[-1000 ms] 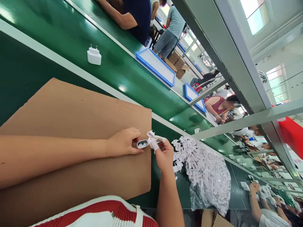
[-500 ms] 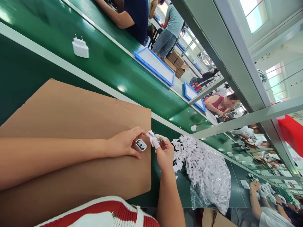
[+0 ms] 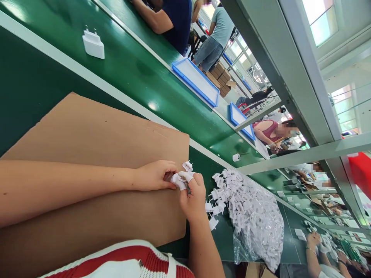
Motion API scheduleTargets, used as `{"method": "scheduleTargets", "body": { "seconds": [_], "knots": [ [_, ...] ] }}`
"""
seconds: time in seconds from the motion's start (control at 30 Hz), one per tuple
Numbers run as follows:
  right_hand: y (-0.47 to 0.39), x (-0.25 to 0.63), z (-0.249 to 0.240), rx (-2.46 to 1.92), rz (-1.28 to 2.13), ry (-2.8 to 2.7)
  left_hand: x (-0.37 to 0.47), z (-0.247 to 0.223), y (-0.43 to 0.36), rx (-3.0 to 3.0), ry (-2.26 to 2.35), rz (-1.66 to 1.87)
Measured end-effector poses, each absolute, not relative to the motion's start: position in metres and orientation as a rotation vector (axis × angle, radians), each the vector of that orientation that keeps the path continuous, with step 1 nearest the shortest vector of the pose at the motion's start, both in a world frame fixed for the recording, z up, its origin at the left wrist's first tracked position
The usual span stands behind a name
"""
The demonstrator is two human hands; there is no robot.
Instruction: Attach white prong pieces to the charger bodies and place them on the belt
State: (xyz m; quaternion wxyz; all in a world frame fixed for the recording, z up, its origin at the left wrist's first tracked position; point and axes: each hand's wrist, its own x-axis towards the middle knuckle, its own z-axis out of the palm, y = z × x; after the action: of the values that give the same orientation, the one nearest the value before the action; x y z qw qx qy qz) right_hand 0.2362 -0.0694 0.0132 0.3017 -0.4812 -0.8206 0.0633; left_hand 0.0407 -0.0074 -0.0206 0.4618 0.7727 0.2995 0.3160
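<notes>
My left hand is closed around a small white charger housing, mostly hidden by the fingers, above the cardboard sheet. My right hand, wearing white finger cots on thumb and forefinger, pinches a white plug cap against the housing's end. How far the cap sits in cannot be made out. Just beyond the right fingertips, a loose plug cap lies near the cardboard's right edge. To the right of that hand, more white plug caps spill from a clear plastic bag.
A finished-looking white charger stands on the green conveyor belt, and a smaller white piece lies farther along. Blue-rimmed trays rest beyond the belt. A metal frame post crosses at right. Co-workers sit nearby.
My right hand has moved left and brought a plug cap to the housing, whose open end with visible circuitry is now covered. The view has shifted slightly.
</notes>
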Motion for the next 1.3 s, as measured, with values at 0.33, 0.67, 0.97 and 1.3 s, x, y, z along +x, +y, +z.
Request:
{"method": "scheduleTargets", "body": {
  "seconds": [0.33,0.67,0.97,1.3],
  "knots": [
    [-0.067,0.227,0.016,-1.487,0.003,-2.193,0.043,-0.019,-0.011,1.848,0.799,0.772],
    [-0.063,0.228,0.012,-1.576,0.212,-2.114,0.045,-0.017,-0.014,1.87,0.864,0.742],
    [-0.057,0.238,0.007,-1.44,0.759,-1.719,0.046,-0.008,-0.015,1.779,0.695,0.785],
    [-0.064,0.251,0.026,-1.109,0.698,-1.962,0.037,0.015,-0.011,1.206,0.575,0.545]
  ]
}}
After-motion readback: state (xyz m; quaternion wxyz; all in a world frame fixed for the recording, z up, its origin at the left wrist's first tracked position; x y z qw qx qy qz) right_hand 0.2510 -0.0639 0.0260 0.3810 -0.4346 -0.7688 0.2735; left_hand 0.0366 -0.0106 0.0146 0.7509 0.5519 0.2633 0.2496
